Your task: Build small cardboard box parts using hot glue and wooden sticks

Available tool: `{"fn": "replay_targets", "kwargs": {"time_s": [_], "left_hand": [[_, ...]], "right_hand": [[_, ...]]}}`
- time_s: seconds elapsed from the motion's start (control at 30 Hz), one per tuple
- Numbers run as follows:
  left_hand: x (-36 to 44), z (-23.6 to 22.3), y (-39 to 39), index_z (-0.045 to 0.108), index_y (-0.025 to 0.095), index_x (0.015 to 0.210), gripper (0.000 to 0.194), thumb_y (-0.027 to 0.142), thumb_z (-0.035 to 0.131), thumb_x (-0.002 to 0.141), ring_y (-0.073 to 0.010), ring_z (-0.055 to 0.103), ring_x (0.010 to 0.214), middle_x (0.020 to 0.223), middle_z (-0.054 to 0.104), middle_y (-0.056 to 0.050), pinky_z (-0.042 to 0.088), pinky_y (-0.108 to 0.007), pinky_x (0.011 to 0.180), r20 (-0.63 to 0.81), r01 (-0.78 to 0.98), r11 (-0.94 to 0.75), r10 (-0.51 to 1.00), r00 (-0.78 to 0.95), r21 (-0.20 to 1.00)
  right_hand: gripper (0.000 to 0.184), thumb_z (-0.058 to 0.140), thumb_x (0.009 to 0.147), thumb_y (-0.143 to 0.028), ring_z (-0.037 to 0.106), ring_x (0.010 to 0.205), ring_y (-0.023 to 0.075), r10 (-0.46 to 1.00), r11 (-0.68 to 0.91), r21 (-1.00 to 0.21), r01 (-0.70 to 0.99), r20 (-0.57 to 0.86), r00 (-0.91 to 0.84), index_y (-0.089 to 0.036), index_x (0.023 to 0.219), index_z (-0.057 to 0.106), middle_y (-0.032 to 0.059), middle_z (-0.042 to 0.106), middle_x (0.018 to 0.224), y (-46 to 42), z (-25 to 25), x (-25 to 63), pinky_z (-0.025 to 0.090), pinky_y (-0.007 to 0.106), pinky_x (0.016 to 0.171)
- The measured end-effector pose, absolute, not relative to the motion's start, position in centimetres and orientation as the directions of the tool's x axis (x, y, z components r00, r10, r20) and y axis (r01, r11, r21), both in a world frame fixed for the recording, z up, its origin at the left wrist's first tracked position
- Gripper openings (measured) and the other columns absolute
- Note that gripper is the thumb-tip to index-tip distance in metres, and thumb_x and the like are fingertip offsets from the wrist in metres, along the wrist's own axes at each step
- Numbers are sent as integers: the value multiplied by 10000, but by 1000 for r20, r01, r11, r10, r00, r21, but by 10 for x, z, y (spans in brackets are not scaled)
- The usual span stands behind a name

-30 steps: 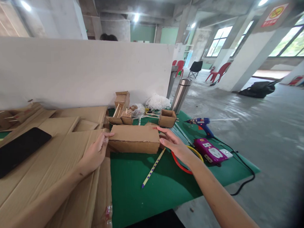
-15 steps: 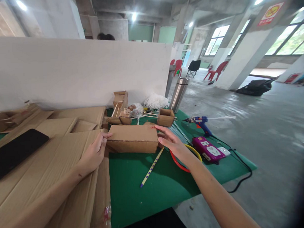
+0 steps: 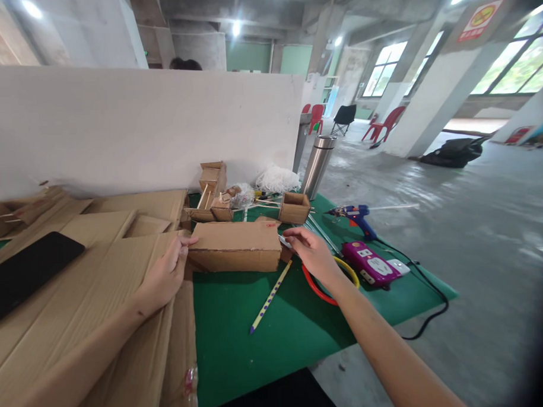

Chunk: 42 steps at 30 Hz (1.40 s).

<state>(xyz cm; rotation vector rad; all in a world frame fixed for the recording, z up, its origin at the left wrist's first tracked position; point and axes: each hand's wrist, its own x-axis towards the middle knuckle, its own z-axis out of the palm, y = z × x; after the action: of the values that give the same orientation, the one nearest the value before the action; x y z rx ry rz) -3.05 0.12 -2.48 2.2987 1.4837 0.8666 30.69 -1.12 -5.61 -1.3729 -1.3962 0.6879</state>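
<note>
A long closed cardboard box (image 3: 235,245) lies on the green tabletop, its left end over the edge of the flat cardboard sheets. My left hand (image 3: 169,266) grips that left end, thumb and fingertips at the box's corner. Just off the right end is my right hand (image 3: 312,249), fingers slightly curved and apart from the box. A small whitish strip shows by its fingertips; whether they touch it I cannot tell. Below the box lies a yellow pencil with purple dots (image 3: 269,298). Red and yellow rings (image 3: 319,292) sit partly under my right wrist.
Flat cardboard sheets (image 3: 119,304) cover the left side, with a black phone (image 3: 33,271) on them. To the right are a blue glue gun (image 3: 361,219) and a purple power strip (image 3: 372,264) with its cord. A steel flask (image 3: 317,166) and small cardboard pieces (image 3: 295,208) stand behind.
My right hand has come away from the box's right end and its fingers have drawn closer together. My left hand keeps its hold. The view has shifted slightly.
</note>
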Motion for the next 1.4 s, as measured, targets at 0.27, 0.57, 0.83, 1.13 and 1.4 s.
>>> {"fn": "replay_targets", "kwargs": {"time_s": [0.27, 0.57, 0.83, 1.13, 1.4], "left_hand": [[-30, -24, 0, 541, 230, 1192, 342, 349, 271, 1020, -264, 668, 1097, 1171, 702, -85, 543, -394, 908, 349, 744, -440, 891, 291, 503], [-30, -25, 1, 545, 225, 1175, 345, 352, 269, 1013, -277, 661, 1121, 1171, 706, -91, 545, -409, 919, 335, 745, -428, 898, 286, 512], [-30, -24, 0, 534, 217, 1186, 360, 365, 251, 1020, -270, 630, 1195, 1250, 682, -110, 527, -412, 972, 318, 738, -418, 905, 284, 529], [-31, -25, -2, 538, 219, 1229, 370, 349, 254, 1031, -257, 670, 1118, 1193, 701, -104, 541, -397, 938, 330, 720, -435, 897, 293, 541], [-29, -22, -4, 537, 218, 1222, 364, 342, 256, 1026, -264, 652, 1150, 1208, 698, -103, 532, -408, 955, 335, 720, -436, 896, 292, 539]], "right_hand": [[239, 462, 838, -299, 635, 1021, 279, 940, 138, -768, 626, 301, 163, -203, 959, 645, 101, 713, 1033, -13, -54, 306, 475, 447, 909], [470, 639, 768, -250, 513, 1245, 349, 967, 19, -513, 858, 228, 115, -180, 1228, 569, 132, 644, 1254, -17, -64, 296, 264, 527, 1076], [431, 608, 824, -269, 536, 1211, 342, 975, -17, -444, 896, 190, 113, -182, 1242, 550, 122, 651, 1247, -15, -66, 298, 331, 480, 991], [355, 548, 871, -294, 566, 1175, 344, 968, 1, -464, 886, 224, 116, -209, 1214, 585, 128, 666, 1231, -13, -65, 298, 363, 488, 964], [183, 663, 888, -299, 683, 845, 216, 973, 100, -591, 801, 225, 45, -207, 1044, 683, 38, 725, 895, 40, -52, 311, 510, 391, 810]]}}
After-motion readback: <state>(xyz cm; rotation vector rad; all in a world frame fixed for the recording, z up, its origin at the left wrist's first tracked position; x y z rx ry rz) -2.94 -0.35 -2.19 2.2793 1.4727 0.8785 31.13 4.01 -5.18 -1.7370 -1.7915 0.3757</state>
